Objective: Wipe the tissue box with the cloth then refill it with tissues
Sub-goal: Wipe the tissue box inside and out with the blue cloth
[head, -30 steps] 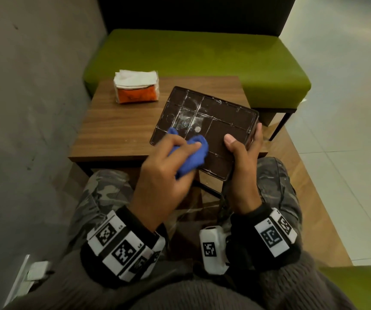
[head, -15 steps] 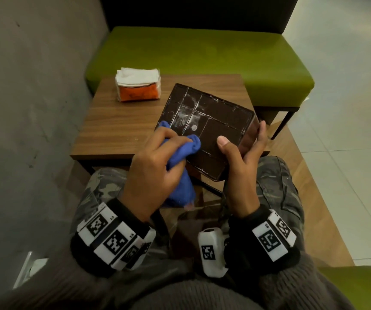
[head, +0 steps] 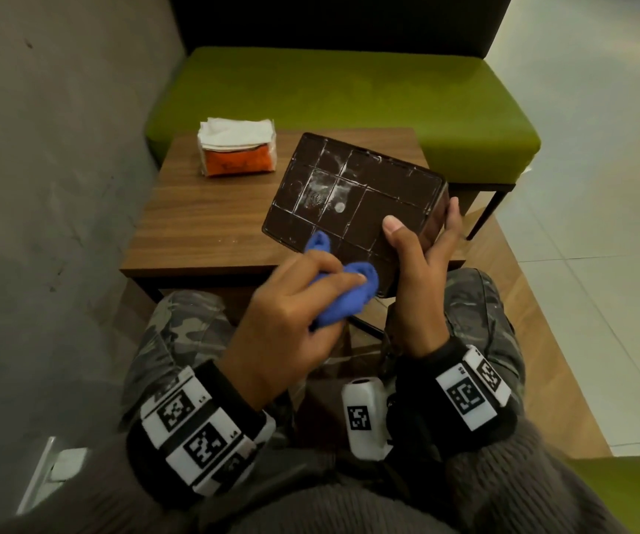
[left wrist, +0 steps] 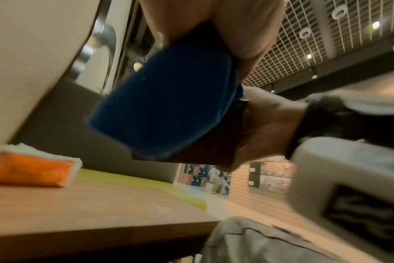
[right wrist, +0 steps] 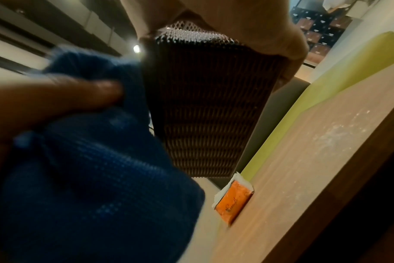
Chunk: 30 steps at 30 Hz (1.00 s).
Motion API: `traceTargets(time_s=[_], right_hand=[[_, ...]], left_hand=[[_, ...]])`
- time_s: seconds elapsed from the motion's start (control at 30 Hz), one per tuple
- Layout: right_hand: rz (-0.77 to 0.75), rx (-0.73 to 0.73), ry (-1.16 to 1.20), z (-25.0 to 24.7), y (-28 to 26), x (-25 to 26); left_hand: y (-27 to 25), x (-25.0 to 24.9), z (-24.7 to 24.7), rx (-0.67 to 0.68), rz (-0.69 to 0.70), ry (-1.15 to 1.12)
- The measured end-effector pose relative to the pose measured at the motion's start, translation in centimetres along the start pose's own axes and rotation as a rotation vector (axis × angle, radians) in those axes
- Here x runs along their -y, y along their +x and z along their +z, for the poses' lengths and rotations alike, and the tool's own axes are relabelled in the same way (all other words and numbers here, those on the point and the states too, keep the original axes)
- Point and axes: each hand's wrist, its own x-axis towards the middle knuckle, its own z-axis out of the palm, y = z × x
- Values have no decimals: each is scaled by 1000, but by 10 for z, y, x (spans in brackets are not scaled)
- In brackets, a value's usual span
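A dark brown tissue box point(head: 353, 198) is held tilted above the table's near edge, its ribbed, dusty underside facing me. My right hand point(head: 422, 248) grips its near right corner, thumb on the underside, fingers round the side. The box's woven side point(right wrist: 205, 110) fills the right wrist view. My left hand point(head: 291, 302) holds a bunched blue cloth point(head: 343, 291) against the box's near edge; the cloth point(left wrist: 164, 106) hangs below the fingers in the left wrist view. An orange pack of white tissues point(head: 237, 152) lies at the table's far left.
The small wooden table point(head: 202, 221) stands before my knees, with a green bench point(head: 349, 98) behind it and a grey wall on the left. White dust specks lie on the tabletop point(right wrist: 333, 135). A wooden floor strip and pale tiles run along the right.
My left hand and the cloth slid from the middle of the box's underside to its left part, then down to its near edge. The right hand kept its hold on the box.
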Motion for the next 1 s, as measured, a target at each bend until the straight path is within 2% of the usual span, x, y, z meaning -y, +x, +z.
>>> traceTargets(time_s=[0.07,0.23,0.33,0.4,0.53,0.7,0.87,1.0], right_hand=[[-1,2,0,-1,0,0],[-12,-47,-71,0,-4,2],[-7,-46,-65,1,-4,-1],[-1,-31,-52,0,-4,-2],[-18,-60,-98,0,-6,-2],[-3,-66,-92,3,-7,-5],[34,-80,-59,-2,-6,-6],[78,-38,35,-3,-4,0]], left_hand=[[-1,-2,1,36,40,6],[4,8,-9,-42,-45,44],[-1,-11,1,16,23,39],[-2,-6,-2,52,46,43],[0,15,-14,1,-35,83],[-4,-7,-3,60,49,30],[1,14,-12,3,-59,60],[-2,-1,-6,45,27,39]])
